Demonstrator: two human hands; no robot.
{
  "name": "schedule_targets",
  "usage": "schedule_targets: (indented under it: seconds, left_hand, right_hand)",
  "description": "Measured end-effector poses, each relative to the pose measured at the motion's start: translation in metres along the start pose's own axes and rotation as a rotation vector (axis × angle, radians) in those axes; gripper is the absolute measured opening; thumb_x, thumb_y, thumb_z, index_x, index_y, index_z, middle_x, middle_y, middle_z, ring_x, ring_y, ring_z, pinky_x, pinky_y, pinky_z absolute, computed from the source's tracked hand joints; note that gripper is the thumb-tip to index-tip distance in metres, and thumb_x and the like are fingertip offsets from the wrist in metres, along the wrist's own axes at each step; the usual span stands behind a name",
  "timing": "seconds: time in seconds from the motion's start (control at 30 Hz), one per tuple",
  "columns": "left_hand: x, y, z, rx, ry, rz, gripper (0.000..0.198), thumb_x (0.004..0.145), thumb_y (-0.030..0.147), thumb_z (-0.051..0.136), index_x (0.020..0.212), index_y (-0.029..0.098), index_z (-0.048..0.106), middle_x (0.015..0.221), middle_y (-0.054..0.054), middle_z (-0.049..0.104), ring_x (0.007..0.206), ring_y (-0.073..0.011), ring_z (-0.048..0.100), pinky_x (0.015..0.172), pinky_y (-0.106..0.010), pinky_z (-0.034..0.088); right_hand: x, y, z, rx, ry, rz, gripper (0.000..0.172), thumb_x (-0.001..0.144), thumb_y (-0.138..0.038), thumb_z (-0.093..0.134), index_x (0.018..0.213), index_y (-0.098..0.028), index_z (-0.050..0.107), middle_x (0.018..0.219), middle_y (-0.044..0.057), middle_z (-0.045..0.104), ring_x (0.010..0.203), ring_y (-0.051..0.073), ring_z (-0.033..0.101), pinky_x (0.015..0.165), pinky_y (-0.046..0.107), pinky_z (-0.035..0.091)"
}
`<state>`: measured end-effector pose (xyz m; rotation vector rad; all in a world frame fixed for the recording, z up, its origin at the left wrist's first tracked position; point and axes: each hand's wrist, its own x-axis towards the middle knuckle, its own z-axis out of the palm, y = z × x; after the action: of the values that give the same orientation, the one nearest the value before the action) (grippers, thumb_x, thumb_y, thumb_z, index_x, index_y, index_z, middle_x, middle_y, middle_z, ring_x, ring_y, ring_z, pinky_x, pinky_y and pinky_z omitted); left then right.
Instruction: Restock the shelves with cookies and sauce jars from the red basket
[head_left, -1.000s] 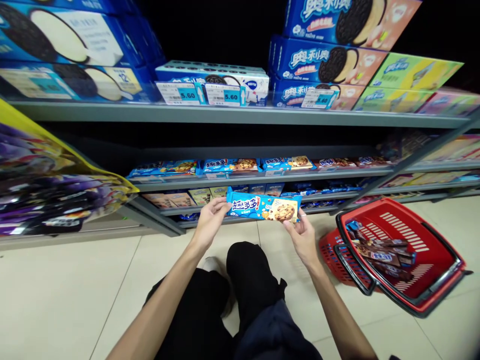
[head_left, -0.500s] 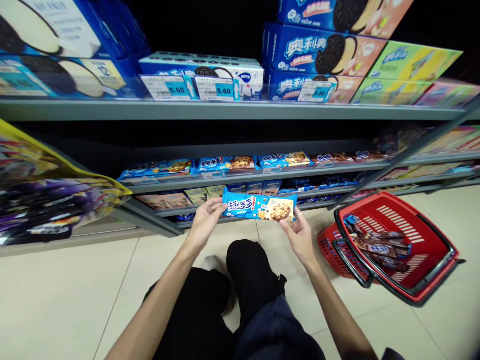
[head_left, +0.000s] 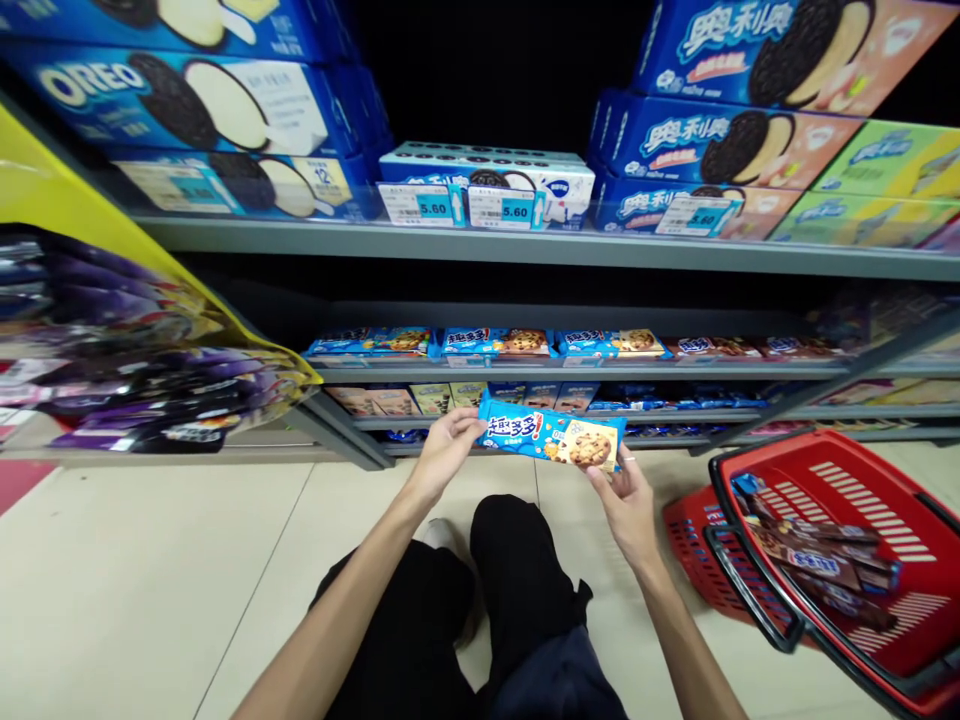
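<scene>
Left end of the blue cookie packet (head_left: 551,436) is pinched by the left hand (head_left: 447,456), and its right end is gripped by the right hand (head_left: 627,505), thumb on the front; neither hand is nearer. The packet is held out between them, before the lower shelf (head_left: 600,373), long axis running left to right, right end slightly lower, with the red basket (head_left: 686,535) placed beyond the right hand. White-edged lettering is shown at left, a cookie picture on cream at right.

Hands (head_left: 444,455) holding blue cookie packet (head_left: 553,436), red basket (head_left: 694,535), blurred packs (head_left: 172,385), perhaps snacks
</scene>
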<state>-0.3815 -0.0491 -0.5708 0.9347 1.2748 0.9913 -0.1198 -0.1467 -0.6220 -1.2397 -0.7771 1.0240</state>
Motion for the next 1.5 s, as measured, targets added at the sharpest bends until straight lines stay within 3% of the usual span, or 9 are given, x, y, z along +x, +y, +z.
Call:
schedule_targets:
  seconds: [0.27,0.53,0.87,1.13,1.5]
  left_hand:
    - [0.001,0.004,-0.003,-0.004,0.035,0.021,0.057,0.063,0.048,0.089,0.105,0.015,0.07,0.097,-0.009,0.078,0.094,-0.0246,0.071,0.079,-0.032,0.052]
    - [0.0,0.004,-0.009,-0.018,0.117,0.034,0.061,0.062,0.05,0.089,0.108,0.015,0.069,0.096,-0.008,0.076,0.095,-0.0239,0.07,0.076,-0.031,0.055]
    - [-0.001,0.004,-0.003,-0.011,0.087,-0.016,0.064,0.056,0.049,0.092,0.107,0.016,0.07,0.097,-0.007,0.076,0.096,-0.0246,0.069,0.079,-0.032,0.055]
    - [-0.002,0.007,0.006,0.013,0.063,-0.001,0.063,0.056,0.052,0.092,0.104,0.017,0.07,0.095,-0.007,0.074,0.094,-0.0228,0.065,0.078,-0.031,0.053]
    - [-0.006,0.004,0.008,0.044,0.023,0.0,0.06,0.06,0.049,0.092,0.105,0.017,0.07,0.1,-0.008,0.076,0.102,-0.0267,0.068,0.083,-0.033,0.051]
  right_hand:
    - [0.01,-0.01,0.011,-0.006,-0.028,-0.012,0.088,0.081,-0.042,0.088,0.156,-0.017,0.05,0.14,0.014,0.07,0.122,0.027,0.071,0.117,0.048,0.053]
    - [0.016,-0.015,0.02,0.02,-0.107,-0.007,0.09,0.084,-0.043,0.086,0.162,-0.023,0.044,0.143,0.012,0.068,0.125,0.026,0.071,0.115,0.043,0.055]
    - [0.014,-0.012,0.009,0.016,-0.096,0.01,0.094,0.085,-0.042,0.085,0.164,-0.02,0.04,0.143,0.013,0.068,0.121,0.026,0.073,0.112,0.044,0.058]
    - [0.014,-0.018,0.001,0.023,-0.079,-0.047,0.083,0.087,-0.04,0.084,0.159,-0.023,0.046,0.155,0.012,0.058,0.137,0.027,0.063,0.117,0.04,0.054]
    - [0.011,-0.019,-0.005,0.006,-0.077,-0.022,0.089,0.086,-0.045,0.085,0.16,-0.02,0.043,0.15,0.014,0.063,0.135,0.029,0.064,0.12,0.046,0.051]
